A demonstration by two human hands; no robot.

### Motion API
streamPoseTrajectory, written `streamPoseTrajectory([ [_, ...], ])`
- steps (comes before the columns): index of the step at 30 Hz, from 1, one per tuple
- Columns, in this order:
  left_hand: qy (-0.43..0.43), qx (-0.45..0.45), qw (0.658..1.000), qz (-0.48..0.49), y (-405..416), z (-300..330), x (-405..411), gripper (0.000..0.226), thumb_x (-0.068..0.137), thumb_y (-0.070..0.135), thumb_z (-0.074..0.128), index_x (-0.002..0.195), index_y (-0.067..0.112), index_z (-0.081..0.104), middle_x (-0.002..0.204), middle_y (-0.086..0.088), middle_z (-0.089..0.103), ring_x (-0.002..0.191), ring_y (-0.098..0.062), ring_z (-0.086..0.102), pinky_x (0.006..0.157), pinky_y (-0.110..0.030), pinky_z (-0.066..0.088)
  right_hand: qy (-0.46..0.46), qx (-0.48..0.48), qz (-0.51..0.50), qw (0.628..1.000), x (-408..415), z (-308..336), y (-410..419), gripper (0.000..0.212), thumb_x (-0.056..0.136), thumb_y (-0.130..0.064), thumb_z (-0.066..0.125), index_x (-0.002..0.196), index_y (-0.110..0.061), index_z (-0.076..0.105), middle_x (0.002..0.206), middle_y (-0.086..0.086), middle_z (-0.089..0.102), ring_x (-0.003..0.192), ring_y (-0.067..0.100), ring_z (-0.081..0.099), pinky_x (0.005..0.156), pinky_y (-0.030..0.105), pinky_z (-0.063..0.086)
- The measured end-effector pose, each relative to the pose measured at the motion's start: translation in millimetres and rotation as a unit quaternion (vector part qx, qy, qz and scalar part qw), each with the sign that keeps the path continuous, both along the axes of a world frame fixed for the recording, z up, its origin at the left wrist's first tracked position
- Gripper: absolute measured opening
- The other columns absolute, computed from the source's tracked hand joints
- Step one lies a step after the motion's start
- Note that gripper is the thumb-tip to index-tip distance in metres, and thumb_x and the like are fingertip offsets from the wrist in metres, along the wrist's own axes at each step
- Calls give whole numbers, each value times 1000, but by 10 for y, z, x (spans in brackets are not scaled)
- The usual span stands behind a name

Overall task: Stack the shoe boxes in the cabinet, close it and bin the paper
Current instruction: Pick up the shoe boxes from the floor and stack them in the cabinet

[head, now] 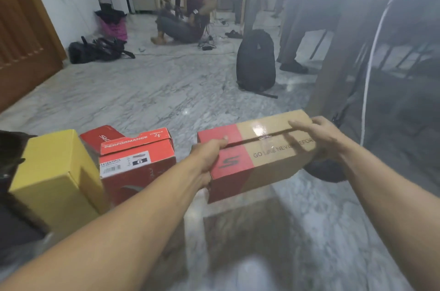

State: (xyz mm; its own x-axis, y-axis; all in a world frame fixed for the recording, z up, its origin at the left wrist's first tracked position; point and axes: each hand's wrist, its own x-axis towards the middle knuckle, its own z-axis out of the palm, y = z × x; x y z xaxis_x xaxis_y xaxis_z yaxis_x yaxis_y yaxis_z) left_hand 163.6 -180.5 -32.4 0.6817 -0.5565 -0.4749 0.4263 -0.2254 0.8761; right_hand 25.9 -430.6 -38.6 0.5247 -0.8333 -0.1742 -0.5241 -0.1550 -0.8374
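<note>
A marble floor (154, 90) fills the view, with no cabinet clearly visible; the grey haze beyond the right hand (319, 134) may be its door, though it is too blurred to tell. The task looks early: nothing is stacked yet, and no paper shows. Three shoe boxes are in view: a yellow box (54, 176) and a red box (135, 164) on the floor beside the left hand (209, 155), and one red-and-brown box (259, 157) held aloft, both hands clasped around its ends.

The right side is hazy — a dark cabinet (392, 64) shows only dimly. The yellow box (54, 178) hides part of a red box (100, 138) — its lettering stays unreadable.
</note>
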Motion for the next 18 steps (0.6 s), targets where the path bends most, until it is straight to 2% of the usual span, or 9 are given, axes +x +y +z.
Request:
streamPoseTrajectory([
  [2,-24,-4,1000,-11,122,265,-97,22,93,25,62,111,13,60,66,-3,65,39,-17,61,35,-26,45,-32,-17,-40,999,-126,235,110,103,38,-85,71,112,-14,60,113,7,64,97,31,65,64,40,53],
  [4,-46,-5,999,-13,248,482,-164,24,93,30,61,111,15,61,73,-1,64,54,-20,60,54,-31,44,-58,-38,-54,996,-250,528,313,85,54,-75,69,104,-6,63,109,14,65,91,33,64,57,33,46],
  [5,-58,-6,998,-11,318,581,-189,22,93,30,61,109,15,61,74,-1,64,53,-19,60,56,-30,43,-65,-45,-52,996,-314,673,405,73,65,-68,69,100,-4,65,107,17,67,87,32,64,58,33,46],
  [8,-102,-20,994,16,566,848,-235,20,95,24,59,110,11,58,80,-6,64,40,-14,60,43,-28,48,-55,-84,-42,994,-475,1039,677,57,80,-56,69,93,-1,68,101,17,68,85,32,64,70,39,51],
  [10,-138,-27,989,43,772,984,-221,28,92,21,62,117,8,56,100,-12,67,60,-20,67,47,-33,54,-69,-61,-15,996,-559,1256,925,54,76,-53,74,97,-3,68,98,15,70,86,33,67,77,47,57],
  [12,-166,-27,984,61,1031,1128,-188,31,89,21,64,117,9,56,112,-15,66,78,-26,68,55,-36,56,-94,-46,24,994,-623,1444,1184,46,76,-45,78,101,-8,68,94,10,71,82,31,68,69,45,58],
  [14,-176,-29,982,67,1349,1296,-197,28,88,19,63,114,11,57,111,-11,66,81,-23,65,57,-35,56,-101,-56,60,991,-673,1622,1469,36,79,-42,77,99,-12,71,85,5,71,68,24,63,53,30,51],
  [16,-180,-32,980,77,1694,1446,-217,18,87,20,62,104,13,61,97,-6,66,77,-20,61,66,-36,56,-111,-57,93,988,-697,1796,1765,32,79,-38,77,91,-9,73,75,8,67,57,20,59,45,25,46],
  [18,-193,-38,976,98,2042,1583,-281,12,87,28,59,92,18,65,86,-1,65,68,-15,58,55,-25,50,-123,-57,126,983,-661,1944,2015,28,78,-31,79,84,-4,72,69,8,66,51,14,61,42,24,48],
])
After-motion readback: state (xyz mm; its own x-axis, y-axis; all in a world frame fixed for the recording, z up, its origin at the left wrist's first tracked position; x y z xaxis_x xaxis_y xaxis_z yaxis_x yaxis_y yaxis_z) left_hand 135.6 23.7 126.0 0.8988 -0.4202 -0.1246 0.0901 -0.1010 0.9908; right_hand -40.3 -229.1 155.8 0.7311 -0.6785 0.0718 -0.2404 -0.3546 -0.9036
